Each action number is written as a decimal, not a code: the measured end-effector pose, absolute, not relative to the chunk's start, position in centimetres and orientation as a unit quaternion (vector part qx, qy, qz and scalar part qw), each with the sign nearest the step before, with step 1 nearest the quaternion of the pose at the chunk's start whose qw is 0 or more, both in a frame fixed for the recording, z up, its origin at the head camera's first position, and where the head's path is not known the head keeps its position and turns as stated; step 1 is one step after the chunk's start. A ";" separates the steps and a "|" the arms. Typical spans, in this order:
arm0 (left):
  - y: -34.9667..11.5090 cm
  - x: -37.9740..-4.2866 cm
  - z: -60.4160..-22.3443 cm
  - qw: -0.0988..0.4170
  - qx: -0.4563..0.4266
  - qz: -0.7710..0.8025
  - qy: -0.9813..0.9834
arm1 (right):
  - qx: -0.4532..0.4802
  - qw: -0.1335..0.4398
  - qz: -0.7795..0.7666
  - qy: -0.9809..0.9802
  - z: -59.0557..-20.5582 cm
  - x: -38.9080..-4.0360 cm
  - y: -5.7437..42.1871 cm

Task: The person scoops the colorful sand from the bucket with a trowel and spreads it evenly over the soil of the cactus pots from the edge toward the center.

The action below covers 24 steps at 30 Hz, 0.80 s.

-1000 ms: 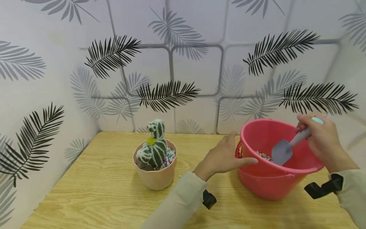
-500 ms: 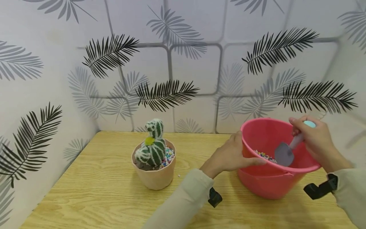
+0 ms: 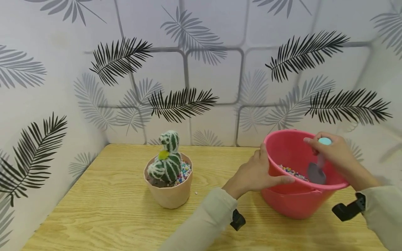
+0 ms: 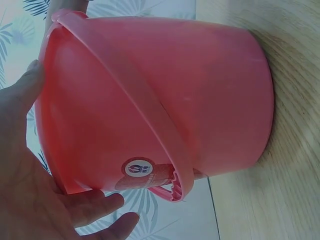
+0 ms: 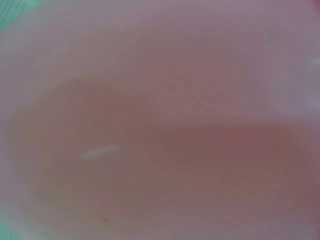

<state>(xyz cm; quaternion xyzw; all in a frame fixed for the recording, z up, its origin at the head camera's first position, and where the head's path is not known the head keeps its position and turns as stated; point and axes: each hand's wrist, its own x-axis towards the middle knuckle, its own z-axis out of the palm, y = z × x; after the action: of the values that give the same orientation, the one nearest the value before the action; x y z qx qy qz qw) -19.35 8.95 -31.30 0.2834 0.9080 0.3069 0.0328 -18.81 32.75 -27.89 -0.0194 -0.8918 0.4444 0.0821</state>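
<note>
In the head view my right hand (image 3: 336,151) grips a small trowel (image 3: 317,173) by its handle, whose mint-coloured end shows above the fist. The grey blade points down inside a pink bucket (image 3: 292,205), beside multicoloured pellets (image 3: 292,172). My left hand (image 3: 251,174) touches the bucket's left side, thumb stretched along the near rim and the other fingers toward the back. Seen from the left wrist, the hand's spread fingers (image 4: 102,202) lie at the bucket's upper edge, near its label. The right wrist view holds only a pink blur.
A peach pot (image 3: 169,197) with a green and white cactus figure (image 3: 171,167) and coloured pellets stands left of my left arm. One stray pellet (image 3: 196,192) lies on the wooden table (image 3: 103,195). A leaf-patterned wall rises behind.
My right hand has moved left over the bucket, and the trowel's blade has swung upright and shifted right inside it. My left hand has moved right, onto the bucket's side.
</note>
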 end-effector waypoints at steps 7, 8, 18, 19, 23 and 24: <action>9.1 -19.3 -31.3 0.032 0.281 0.294 0.913 | 0.010 0.029 0.430 -0.902 -28.0 -18.9 32.5; 9.1 -19.3 -31.2 0.034 0.280 0.292 0.914 | 0.017 0.020 0.434 -0.900 -28.1 -18.9 32.5; 9.2 -19.1 -31.0 0.046 0.288 0.269 0.918 | 0.048 -0.068 0.538 -0.839 -28.3 -18.2 30.7; 9.2 -19.1 -30.9 0.046 0.288 0.264 0.920 | 0.045 -0.068 0.541 -0.837 -28.2 -18.1 30.3; 9.3 -19.1 -30.7 0.041 0.292 0.255 0.921 | 0.031 -0.037 0.575 -0.817 -28.1 -17.8 29.6; 9.3 -19.1 -30.7 0.041 0.292 0.257 0.920 | 0.029 -0.025 0.592 -0.805 -28.1 -17.7 29.7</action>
<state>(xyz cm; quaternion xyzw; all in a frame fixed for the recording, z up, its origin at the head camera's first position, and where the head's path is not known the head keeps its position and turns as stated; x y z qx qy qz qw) -19.14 9.30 -30.75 0.2916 0.9205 0.2570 0.0413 -17.72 29.67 -28.09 0.0290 -0.8051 0.5919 -0.0250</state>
